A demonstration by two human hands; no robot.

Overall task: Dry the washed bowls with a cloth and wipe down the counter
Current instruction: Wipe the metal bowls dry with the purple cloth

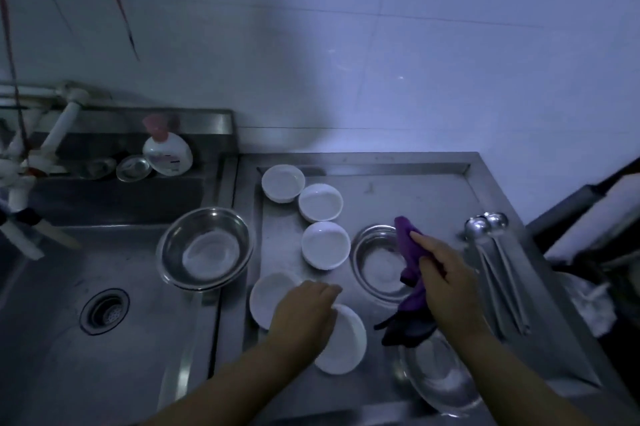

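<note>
1. The right hand (446,281) is gripping a purple cloth (410,254), its fingers curled round the bunched fabric; one end of the cloth is sticking up past the fingertips and the darker end is hanging down below the hand.
2. The cloth is hanging over the right rim of a small steel bowl (375,262), which is sitting upright on the steel worktop (415,193).
3. The left hand (304,313) is reaching down with its fingers bent onto the edge of a white bowl (344,342) that is tilting on its side near the front; whether the fingers are actually closing on the rim cannot be told.
4. Just left of that hand another white bowl (268,297) is lying on the worktop.
5. Three more white bowls are standing upright in a line running back: one (325,244), one (320,202) and one (283,182) nearest the wall.
6. A second steel bowl (438,375) is sitting at the front right, below the cloth's dark end.
7. A larger steel basin (206,249) is resting on the ledge between the sink (69,269) and the worktop.
8. Metal ladles (491,262) are lying side by side at the worktop's right edge.
9. A soap bottle (168,151) is standing behind the sink.
</note>
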